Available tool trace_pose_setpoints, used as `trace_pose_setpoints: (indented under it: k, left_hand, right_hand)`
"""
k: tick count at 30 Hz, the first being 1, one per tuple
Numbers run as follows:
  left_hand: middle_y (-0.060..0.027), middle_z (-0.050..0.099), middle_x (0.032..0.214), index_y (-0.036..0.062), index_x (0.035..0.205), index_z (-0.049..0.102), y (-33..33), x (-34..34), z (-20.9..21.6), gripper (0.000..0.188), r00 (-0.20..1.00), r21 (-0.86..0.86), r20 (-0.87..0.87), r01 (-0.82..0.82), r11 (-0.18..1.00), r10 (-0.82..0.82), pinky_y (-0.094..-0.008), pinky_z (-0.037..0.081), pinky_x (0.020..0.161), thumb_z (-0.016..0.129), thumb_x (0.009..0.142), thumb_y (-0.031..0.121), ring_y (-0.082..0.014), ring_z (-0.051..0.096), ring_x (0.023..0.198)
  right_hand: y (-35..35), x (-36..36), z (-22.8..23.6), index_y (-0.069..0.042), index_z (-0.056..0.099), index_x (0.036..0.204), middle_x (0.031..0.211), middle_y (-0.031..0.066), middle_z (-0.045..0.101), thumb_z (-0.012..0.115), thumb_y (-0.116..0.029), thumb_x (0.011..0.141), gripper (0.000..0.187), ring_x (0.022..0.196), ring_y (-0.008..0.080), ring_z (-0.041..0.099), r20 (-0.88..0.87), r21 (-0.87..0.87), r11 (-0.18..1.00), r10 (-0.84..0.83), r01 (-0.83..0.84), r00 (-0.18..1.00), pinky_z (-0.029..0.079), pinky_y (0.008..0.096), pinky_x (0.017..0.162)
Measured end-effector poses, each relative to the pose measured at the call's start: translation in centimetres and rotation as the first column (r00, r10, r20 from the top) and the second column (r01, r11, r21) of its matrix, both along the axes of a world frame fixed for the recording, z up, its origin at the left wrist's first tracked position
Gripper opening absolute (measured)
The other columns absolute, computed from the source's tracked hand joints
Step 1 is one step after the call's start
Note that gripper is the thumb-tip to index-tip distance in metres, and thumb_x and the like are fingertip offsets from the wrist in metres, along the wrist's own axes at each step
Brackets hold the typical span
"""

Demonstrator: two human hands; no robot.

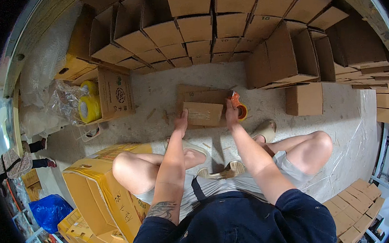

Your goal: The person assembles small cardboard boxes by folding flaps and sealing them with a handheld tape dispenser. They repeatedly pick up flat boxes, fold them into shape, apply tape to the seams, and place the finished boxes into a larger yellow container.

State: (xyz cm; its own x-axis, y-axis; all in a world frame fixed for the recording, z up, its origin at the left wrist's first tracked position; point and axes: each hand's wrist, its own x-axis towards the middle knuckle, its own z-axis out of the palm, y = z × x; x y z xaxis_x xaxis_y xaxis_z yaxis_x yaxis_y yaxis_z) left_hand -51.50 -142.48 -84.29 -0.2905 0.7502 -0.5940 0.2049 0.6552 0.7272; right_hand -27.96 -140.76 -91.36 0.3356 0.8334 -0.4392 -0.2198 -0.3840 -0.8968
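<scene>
Centrally, two hands [181,121] [232,114], one carton [203,113], one dispenser [235,98] (orange)

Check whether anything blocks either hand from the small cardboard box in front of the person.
Nothing visible does: the left hand and right hand meet the cardboard box at its sides. The orange tape dispenser is on the right hand's outer side.
</scene>
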Motion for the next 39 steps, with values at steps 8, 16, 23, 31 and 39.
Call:
trace_pose_setpoints:
  k: [8,16,23,31,39]
  left_hand:
    - [-0.0107,0.055,0.141,0.0098,0.144,0.05,0.1,-3.8,-2.0,0.082,0.878,-0.339,0.237,-0.326,0.882,0.416,-0.0465,0.047,0.102,0.055,0.089,0.071,-0.026,0.053,0.127]
    - [-0.0052,0.051,0.141,0.0206,0.137,0.054,-2.6,-6.6,-3.1,0.083,0.107,-0.413,0.754,-0.69,0.595,0.648,-0.0495,0.045,0.1,0.038,0.085,0.083,-0.0287,0.048,0.128]
    - [-0.0049,0.051,0.142,0.0211,0.136,0.053,-0.3,-4.2,-1.7,0.064,-0.032,-0.274,0.937,-0.685,0.675,0.347,-0.049,0.04,0.107,0.036,0.095,0.067,-0.0284,0.046,0.132]
    - [-0.0048,0.063,0.128,0.0143,0.13,0.058,1.5,-4.4,3.4,0.046,0.112,0.167,0.985,-0.819,0.548,-0.132,-0.043,0.053,0.098,0.057,0.096,0.045,-0.0233,0.06,0.12]
    - [-0.01,0.06,0.134,0.0083,0.138,0.053,1.7,-4.4,2.5,0.051,0.466,0.197,0.663,-0.864,0.464,0.586,-0.0373,0.049,0.099,0.056,0.098,0.041,-0.0257,0.058,0.122]
  right_hand:
    - [0.5,-5.8,-1.6,-0.001,0.048,0.143,0.137,0.0131,0.057,0.047,-0.058,0.099,0.072,0.122,0.0276,0.055,-0.116,-0.197,0.98,-0.026,0.002,0.993,0.042,0.04,0.103]
    - [0.9,-8.9,10.3,-0.006,0.056,0.128,0.13,0.0066,0.059,0.068,-0.021,0.094,0.04,0.119,0.019,0.054,-0.617,-0.121,0.939,0.184,-0.323,0.765,0.04,0.0411,0.105]
    - [3.0,-10.7,19.3,-0.007,0.054,0.13,0.126,0.0046,0.061,0.061,-0.017,0.099,0.033,0.113,0.0177,0.058,-0.544,0.052,0.902,0.385,-0.428,0.746,0.044,0.0375,0.098]
    - [4.3,-12.4,28.0,-0.004,0.053,0.129,0.128,0.0054,0.06,0.059,-0.018,0.1,0.032,0.117,0.0178,0.056,-0.518,0.206,0.817,0.558,-0.539,0.648,0.043,0.0364,0.101]
    - [5.6,-13.3,37.5,0.001,0.048,0.135,0.129,0.0121,0.059,0.063,-0.017,0.097,0.045,0.119,0.0216,0.055,-0.293,0.401,0.78,0.605,-0.48,0.74,0.042,0.0365,0.103]
